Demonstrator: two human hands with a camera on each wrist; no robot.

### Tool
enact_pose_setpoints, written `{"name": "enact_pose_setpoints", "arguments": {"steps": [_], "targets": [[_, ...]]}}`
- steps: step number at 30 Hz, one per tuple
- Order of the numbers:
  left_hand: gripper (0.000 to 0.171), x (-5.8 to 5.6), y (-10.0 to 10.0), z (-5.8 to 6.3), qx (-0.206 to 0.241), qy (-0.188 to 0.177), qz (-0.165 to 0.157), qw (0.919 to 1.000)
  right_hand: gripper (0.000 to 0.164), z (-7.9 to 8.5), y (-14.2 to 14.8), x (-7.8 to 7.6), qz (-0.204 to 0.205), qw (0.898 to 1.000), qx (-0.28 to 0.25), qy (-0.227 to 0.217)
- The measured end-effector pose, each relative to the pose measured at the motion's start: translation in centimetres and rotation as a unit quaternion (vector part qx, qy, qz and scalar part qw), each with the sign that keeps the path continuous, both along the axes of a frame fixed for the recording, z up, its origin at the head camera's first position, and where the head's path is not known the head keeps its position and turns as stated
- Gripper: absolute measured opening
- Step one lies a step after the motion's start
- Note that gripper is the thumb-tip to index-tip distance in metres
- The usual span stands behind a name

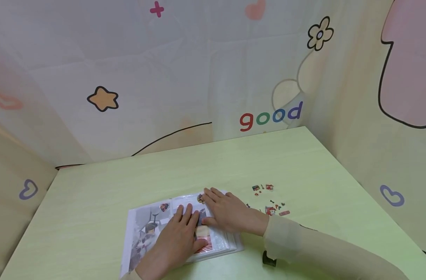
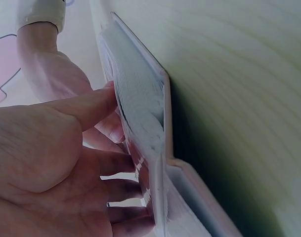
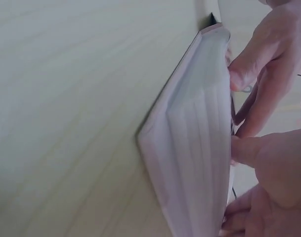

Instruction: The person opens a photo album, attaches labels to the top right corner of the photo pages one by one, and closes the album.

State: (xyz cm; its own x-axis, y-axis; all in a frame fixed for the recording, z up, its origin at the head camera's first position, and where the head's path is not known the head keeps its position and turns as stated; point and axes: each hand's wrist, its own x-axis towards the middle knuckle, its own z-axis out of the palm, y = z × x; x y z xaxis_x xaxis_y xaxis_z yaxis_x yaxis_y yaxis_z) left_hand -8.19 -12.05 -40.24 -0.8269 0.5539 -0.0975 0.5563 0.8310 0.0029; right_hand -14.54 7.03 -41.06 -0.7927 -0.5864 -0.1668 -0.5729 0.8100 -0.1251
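Note:
A photo album (image 1: 221,237) lies spread on the pale green table, pictures showing under clear sleeves. My left hand (image 1: 178,237) rests on the right-hand page with its fingers extended across a photo (image 1: 203,233). Beside it my right hand (image 1: 227,212) lies on the same page, fingertips by a small round sticker (image 1: 200,198) near the top edge. Another sticker (image 1: 164,207) sits at the top of the left page. In the left wrist view, the thumb and fingers lie along the page surface above the thick stack of album leaves (image 2: 140,94). The right wrist view shows the album's layered page edges (image 3: 199,128).
Several small loose stickers (image 1: 270,210) lie on the table (image 1: 325,202) right of the album, with more (image 1: 256,188) behind them. A small dark object (image 1: 269,259) stands near the right sleeve. Printed cloth walls (image 1: 164,77) border the table at the back and sides.

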Motion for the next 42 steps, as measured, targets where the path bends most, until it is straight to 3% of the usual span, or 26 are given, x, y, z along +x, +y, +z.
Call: {"name": "enact_pose_setpoints", "arguments": {"steps": [4,7,11,14,21,27,42], "targets": [[0.081,-0.1,0.0,0.0,0.008,-0.011,0.004,0.9999,0.080,0.1,-0.2,0.4,-0.003,1.000,-0.025,0.007],[0.082,-0.1,0.0,0.0,0.015,-0.022,0.008,0.9996,0.073,0.4,-0.5,1.1,0.025,0.999,-0.028,0.016],[0.083,-0.1,0.1,-0.1,0.019,-0.028,0.009,0.9994,0.062,0.5,-0.6,2.2,0.055,0.998,-0.008,0.013],[0.084,-0.1,0.0,-0.1,0.024,-0.027,0.009,0.9993,0.058,0.2,-0.6,2.3,0.055,0.998,0.016,0.014],[0.082,-0.1,-0.2,-0.3,0.022,-0.003,0.002,0.9998,0.061,-0.1,-0.5,1.4,0.052,0.997,0.041,0.026],[0.082,-0.1,0.0,-0.3,0.023,-0.017,0.010,0.9995,0.061,-0.4,0.1,0.1,0.025,0.998,0.038,0.041],[0.082,0.0,0.1,-0.3,0.027,-0.024,0.014,0.9993,0.074,-0.7,0.6,-0.6,-0.012,1.000,-0.015,-0.003]]}}
